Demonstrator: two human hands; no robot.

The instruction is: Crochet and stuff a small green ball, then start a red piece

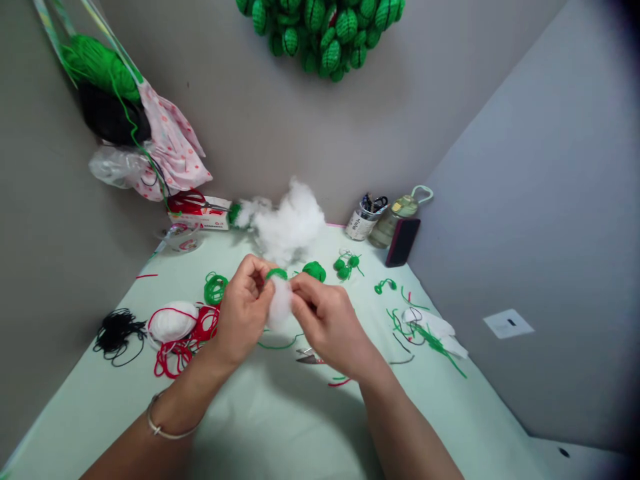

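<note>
Near the middle of the table, my left hand (245, 310) pinches a small green crocheted piece (277, 274). A tuft of white stuffing (280, 307) hangs just below the green piece, between my two hands. My right hand (327, 320) has its fingers closed on the right side of the tuft. Behind my hands lies a large heap of white stuffing (293, 220). A green yarn ball (315, 271) sits just beyond my right hand. Small scissors (309, 357) lie partly hidden under my right hand.
White yarn (173, 322), red yarn (173, 357) and black yarn (119, 331) lie at the left. A pen jar (362, 222), a bottle (395, 220) and a phone (403, 242) stand at the back right. Yarn scraps (433, 340) lie at the right. Green crocheted pieces (330, 27) hang above.
</note>
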